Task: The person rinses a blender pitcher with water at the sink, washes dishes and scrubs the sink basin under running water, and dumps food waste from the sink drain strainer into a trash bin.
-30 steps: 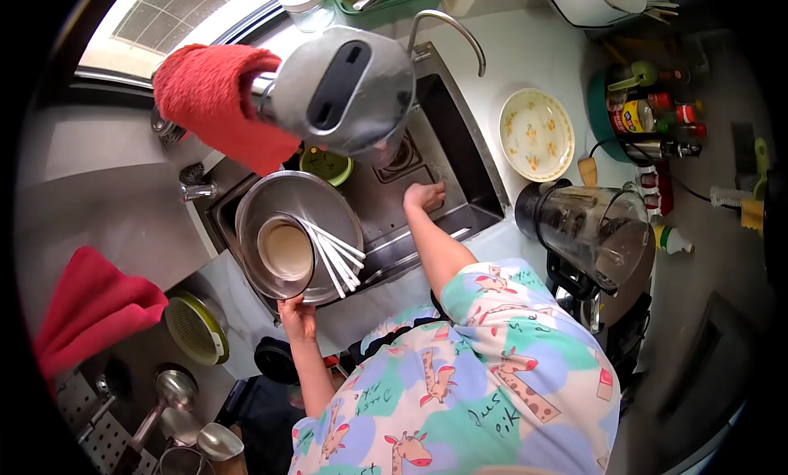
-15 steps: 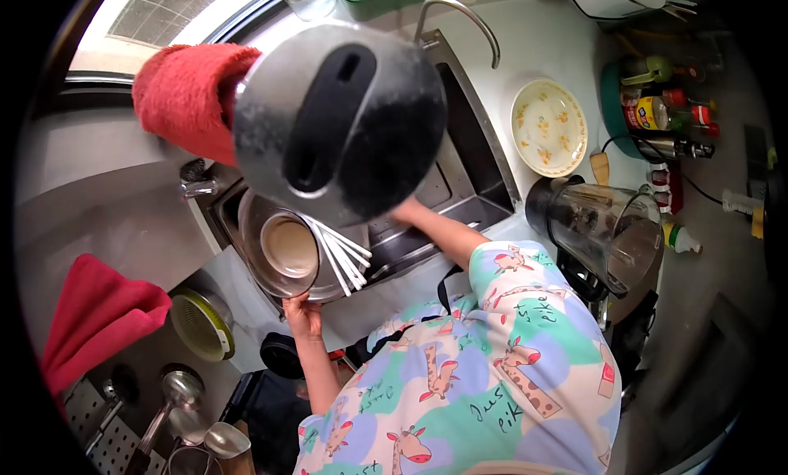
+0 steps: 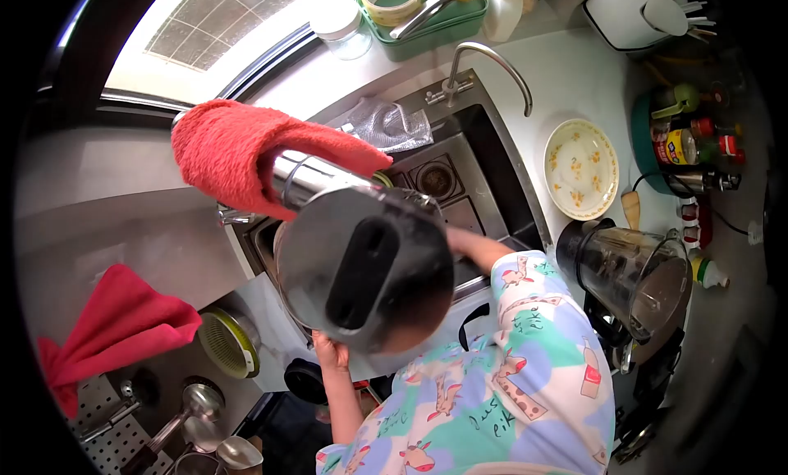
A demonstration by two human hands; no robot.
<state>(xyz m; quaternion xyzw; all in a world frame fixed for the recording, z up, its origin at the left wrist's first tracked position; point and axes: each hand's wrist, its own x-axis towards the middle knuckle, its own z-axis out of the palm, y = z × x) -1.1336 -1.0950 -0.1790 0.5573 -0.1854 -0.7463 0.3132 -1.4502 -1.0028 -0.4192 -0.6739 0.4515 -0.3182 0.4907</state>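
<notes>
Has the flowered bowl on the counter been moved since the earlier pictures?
No. Against the sink, the flowered bowl keeps the same place; the camera view itself shifted.

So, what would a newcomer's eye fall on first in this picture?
Probably the large rounded grey-and-black piece looming mid-picture, hiding part of the sink. Then the fluffy red towel around a shiny metal tube, at its upper left. The left hand shows just below the grey-and-black piece.

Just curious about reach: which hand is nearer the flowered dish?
The right. The right forearm extends over the sink, left of the flowered dish, its hand mostly hidden behind the round metal object. The left hand is farther off, near the sink's front-left side.
</notes>
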